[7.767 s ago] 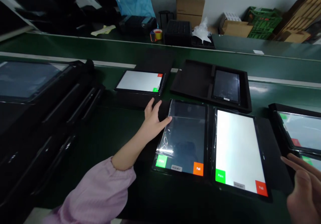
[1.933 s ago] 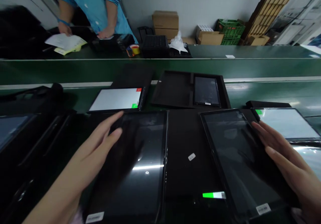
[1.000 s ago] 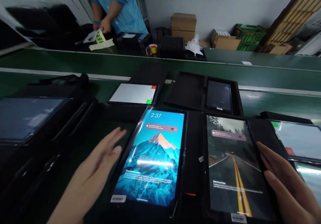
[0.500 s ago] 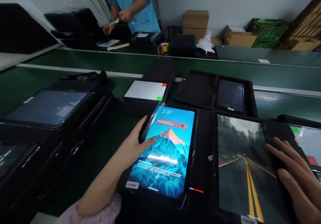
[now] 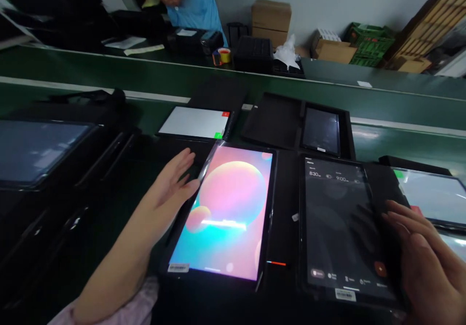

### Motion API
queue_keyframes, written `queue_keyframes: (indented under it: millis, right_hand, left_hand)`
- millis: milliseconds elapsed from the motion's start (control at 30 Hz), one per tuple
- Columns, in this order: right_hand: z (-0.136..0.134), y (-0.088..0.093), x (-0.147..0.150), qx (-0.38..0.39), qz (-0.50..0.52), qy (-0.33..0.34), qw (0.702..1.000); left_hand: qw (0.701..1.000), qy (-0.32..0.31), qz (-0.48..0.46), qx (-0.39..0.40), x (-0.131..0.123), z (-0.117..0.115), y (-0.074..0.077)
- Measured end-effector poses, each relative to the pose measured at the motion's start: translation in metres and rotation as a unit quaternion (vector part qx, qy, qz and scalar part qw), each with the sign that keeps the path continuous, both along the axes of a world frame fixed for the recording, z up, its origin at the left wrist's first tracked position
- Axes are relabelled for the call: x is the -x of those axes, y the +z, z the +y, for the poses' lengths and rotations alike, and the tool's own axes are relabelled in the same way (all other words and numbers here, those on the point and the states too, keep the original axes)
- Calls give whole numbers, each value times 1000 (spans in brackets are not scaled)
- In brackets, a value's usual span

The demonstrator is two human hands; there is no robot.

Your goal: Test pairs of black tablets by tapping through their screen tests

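My left hand (image 5: 165, 194) is open beside the left edge of a tablet (image 5: 229, 211) showing pink and turquoise bubbles. Its thumb tip lies close to that edge; whether it touches I cannot tell. To the right lies a second tablet (image 5: 338, 228), with a dark alarm screen reading 8:30 and 9:00. Alongside its right edge is my right hand (image 5: 425, 247), fingers stretched and loosely together, gripping nothing visible. Both tablets lie flat with barcode labels at their lower edges, and clear film shows around the bubble tablet.
Behind are a tablet with a white screen (image 5: 196, 122) and an open black box (image 5: 271, 121) holding a dark tablet (image 5: 321, 130). Stacked dark tablets (image 5: 40, 150) stand left, another lit tablet (image 5: 433, 194) right. Across the green bench (image 5: 145, 73), a person in blue (image 5: 194, 7) handles something yellowish.
The left tablet's picture went from a mountain lock screen to bubbles, the right one's from a road to alarms. My left hand has drawn back left off the screen. The view shifted slightly.
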State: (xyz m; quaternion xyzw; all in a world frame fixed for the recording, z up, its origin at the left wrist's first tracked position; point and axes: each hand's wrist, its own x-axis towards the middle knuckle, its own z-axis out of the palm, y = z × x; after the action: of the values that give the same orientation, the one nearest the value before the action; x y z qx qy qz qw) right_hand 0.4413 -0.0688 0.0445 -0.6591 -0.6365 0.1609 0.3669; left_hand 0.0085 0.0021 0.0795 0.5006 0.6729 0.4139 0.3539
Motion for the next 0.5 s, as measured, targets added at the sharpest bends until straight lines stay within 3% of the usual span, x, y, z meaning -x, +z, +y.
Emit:
queue_keyframes:
  millis: [67, 133, 367, 500]
  right_hand:
    - [4, 12, 19, -32, 68, -58, 995]
    - [5, 21, 28, -38, 100, -73, 992]
    - [-22, 31, 29, -56, -49, 73, 995]
    - [-42, 36, 36, -46, -70, 105, 991]
  left_hand:
    - [999, -3, -12, 52, 0, -13, -2]
    - [994, 4, -20, 105, 2, -25, -2]
    - [984, 43, -41, 171, 14, -50, -3]
    - [980, 9, -46, 193, 16, -60, -6]
